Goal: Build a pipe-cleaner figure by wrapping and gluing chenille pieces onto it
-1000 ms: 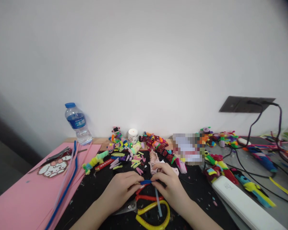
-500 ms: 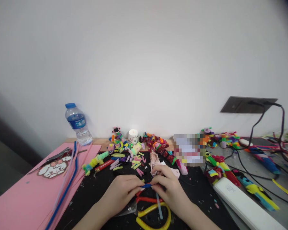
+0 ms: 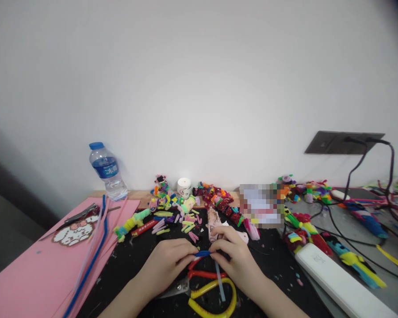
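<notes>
Blue pipe cleaner [image 3: 203,253] is pinched at both ends, low over the black mat [image 3: 135,260] in the middle of the worktop; the left hand [image 3: 167,264] has its grip pressed together on the left end, and the right hand [image 3: 236,258] pinches the right end, a pale blue tail [image 3: 219,282] hanging from it toward the person; the step in hand looks like bending or twisting this short length into shape, and a further turn would call for a steady hold on one end while the other end is worked round, with the fingertips kept close.

Directly under the hands lie red-handled scissors [image 3: 204,273] and a yellow loop [image 3: 215,300], close enough to snag the dangling tail; a pink glue gun [image 3: 215,223] lies just beyond the right hand; short cut pieces [image 3: 185,223] and finished bright figures [image 3: 219,201] crowd the far edge; a water bottle [image 3: 106,170] stands at the back left, well apart; pink foam sheets [image 3: 29,274] with a long blue stem [image 3: 89,260] lie to the left; a white power strip [image 3: 338,282] and black cables [image 3: 351,238] lie to the right.
</notes>
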`<move>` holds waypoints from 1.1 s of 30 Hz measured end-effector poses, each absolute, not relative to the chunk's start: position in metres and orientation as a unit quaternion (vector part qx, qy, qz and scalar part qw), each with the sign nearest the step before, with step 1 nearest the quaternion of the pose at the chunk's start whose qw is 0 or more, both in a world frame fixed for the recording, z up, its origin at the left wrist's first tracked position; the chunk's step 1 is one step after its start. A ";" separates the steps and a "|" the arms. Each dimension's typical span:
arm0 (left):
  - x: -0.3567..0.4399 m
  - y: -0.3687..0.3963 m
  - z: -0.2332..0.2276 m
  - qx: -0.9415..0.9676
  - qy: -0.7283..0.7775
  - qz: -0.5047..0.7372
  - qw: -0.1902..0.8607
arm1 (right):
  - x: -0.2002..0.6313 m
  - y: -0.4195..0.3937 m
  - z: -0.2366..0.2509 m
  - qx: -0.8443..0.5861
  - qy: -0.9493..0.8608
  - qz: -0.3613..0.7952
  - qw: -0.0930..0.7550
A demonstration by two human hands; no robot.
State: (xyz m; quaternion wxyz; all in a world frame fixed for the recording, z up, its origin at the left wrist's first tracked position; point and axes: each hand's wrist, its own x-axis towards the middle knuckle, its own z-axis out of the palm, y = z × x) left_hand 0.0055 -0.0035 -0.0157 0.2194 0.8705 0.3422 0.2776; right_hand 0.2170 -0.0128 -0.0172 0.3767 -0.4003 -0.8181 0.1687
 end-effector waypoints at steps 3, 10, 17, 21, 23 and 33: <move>0.006 -0.003 -0.016 0.874 0.337 0.276 0.215 | 0.217 -0.013 -0.017 -0.400 -0.817 0.171 0.378; 0.007 -0.004 -0.015 0.874 0.333 0.276 0.220 | 0.216 -0.013 -0.016 -0.401 -0.817 0.180 0.374; 0.005 -0.003 -0.017 0.879 0.326 0.272 0.215 | 0.215 -0.013 -0.014 -0.405 -0.816 0.182 0.369; 0.005 -0.003 -0.016 0.881 0.330 0.259 0.218 | 0.215 -0.014 -0.013 -0.402 -0.823 0.178 0.360; 0.005 -0.004 -0.016 0.881 0.332 0.257 0.219 | 0.215 -0.014 -0.013 -0.398 -0.825 0.178 0.359; 0.006 -0.004 -0.014 0.884 0.339 0.242 0.213 | 0.216 -0.014 -0.013 -0.390 -0.833 0.177 0.351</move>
